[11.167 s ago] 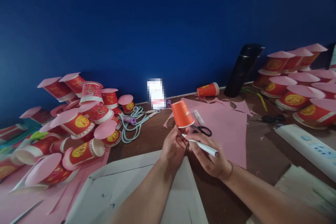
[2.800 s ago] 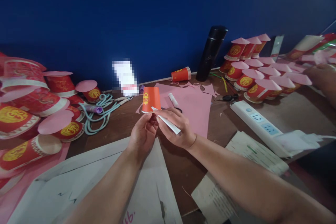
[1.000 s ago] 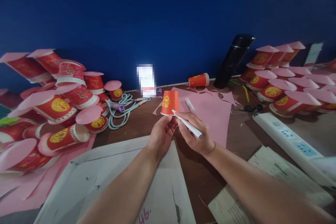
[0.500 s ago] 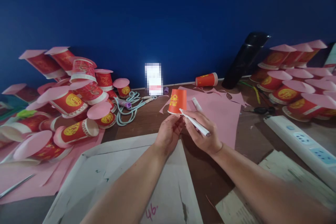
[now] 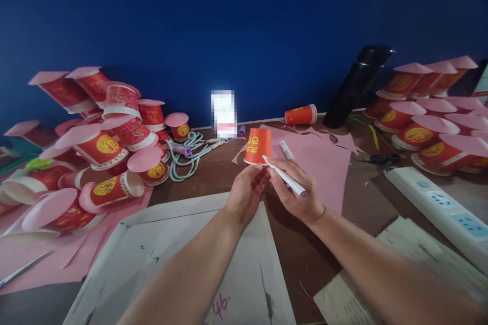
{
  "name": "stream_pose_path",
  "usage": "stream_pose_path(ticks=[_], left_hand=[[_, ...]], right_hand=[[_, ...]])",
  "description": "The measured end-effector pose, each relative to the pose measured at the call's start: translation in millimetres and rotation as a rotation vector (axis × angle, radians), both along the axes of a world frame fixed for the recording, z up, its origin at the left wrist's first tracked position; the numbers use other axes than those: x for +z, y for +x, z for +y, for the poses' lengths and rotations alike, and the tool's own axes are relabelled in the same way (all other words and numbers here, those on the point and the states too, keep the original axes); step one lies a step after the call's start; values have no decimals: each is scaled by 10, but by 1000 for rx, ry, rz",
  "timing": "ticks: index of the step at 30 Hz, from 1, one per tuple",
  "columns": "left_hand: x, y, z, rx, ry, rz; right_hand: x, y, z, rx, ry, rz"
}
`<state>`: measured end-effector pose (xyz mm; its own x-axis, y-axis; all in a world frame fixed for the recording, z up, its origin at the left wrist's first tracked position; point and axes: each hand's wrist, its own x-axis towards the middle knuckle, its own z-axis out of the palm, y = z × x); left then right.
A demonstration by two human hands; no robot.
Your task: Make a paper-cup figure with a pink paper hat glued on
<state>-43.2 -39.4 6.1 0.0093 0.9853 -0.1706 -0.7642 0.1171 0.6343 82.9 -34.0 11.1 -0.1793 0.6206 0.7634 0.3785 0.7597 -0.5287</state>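
Observation:
An orange-red paper cup [image 5: 260, 143] with yellow printed characters is held upside down, its white rim at the bottom. My left hand [image 5: 247, 188] is closed on it from below, fingers at the rim. In my right hand [image 5: 299, 190] is a white marker pen [image 5: 284, 175], its tip at the lower side of the cup near the rim. Whether the tip touches the cup I cannot tell. A short white piece like a pen cap [image 5: 285, 149] shows just behind my right hand. Pink paper [image 5: 330, 172] lies beyond my hands.
Red cups with pink paper discs are piled at left [image 5: 101, 150] and right [image 5: 423, 137]. A stack of cups [image 5: 301, 115] lies by the blue wall, near a black flask [image 5: 354, 86]. A blue cable [image 5: 179, 170], power strip [image 5: 438, 203] and white board [image 5: 171, 244] surround my arms.
The cup has turned slightly in my left hand, its yellow characters moving toward its left edge. The pen tip stays near the rim. The view has shifted slightly.

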Motion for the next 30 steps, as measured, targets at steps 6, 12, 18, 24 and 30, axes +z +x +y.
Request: stream_pose_path(ticks=[6,12,18,24,30], left_hand=[[-6,0,3,-2,2,0],[-2,1,-2,0,11,-4],[6,0,-10,-2,5,9],[-11,-7,2,-4,25,-33],[18,-39,31,-6,-45,-163]], right_hand=[[-3,-1,-1,3,-4,-5],[22,-2,-14,-3,2,-12],[22,-2,-20,-13,1,-15],[16,3,-23,-14,-6,-16],[30,15,-25,-13,-11,-1]])
